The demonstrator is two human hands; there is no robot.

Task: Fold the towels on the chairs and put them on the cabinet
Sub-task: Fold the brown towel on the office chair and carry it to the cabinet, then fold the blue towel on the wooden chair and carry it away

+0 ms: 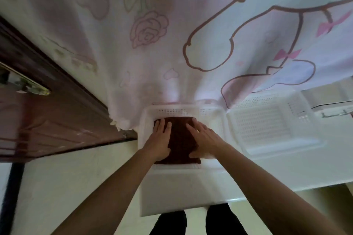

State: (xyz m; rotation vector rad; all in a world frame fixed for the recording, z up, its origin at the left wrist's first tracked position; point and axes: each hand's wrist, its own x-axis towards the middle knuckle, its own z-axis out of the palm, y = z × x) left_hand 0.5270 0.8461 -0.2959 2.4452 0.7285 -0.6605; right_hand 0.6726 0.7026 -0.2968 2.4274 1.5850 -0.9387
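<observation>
1. A folded dark red towel [181, 139] lies flat in a white perforated basket [146, 124] and fills most of its floor.
2. The basket stands at the far left corner of the cabinet [181, 187] top. Its far wall is against the curtain [152, 44].
3. The left hand [158, 139] rests palm down on the left half of the towel. Its fingers are straight and slightly spread, pointing to the far wall. The fingertips are close to the towel's far left corner, and the thumb angles in towards the towel's middle.
4. The right hand [205, 139] rests palm down on the right half. Its fingers are also straight and spread, its thumb lies near the towel's near edge, and its outer side reaches over the towel's right edge.
5. Neither hand curls round the cloth; both lie flat on it, with a strip of towel bare between them.
6. A second basket [267, 126], also white and perforated, stands just beside the first on its right, along the far edge.
7. A dark door [47, 120] stands left of the cabinet.
8. The person's legs [168, 223], in black, show below the near edge.
</observation>
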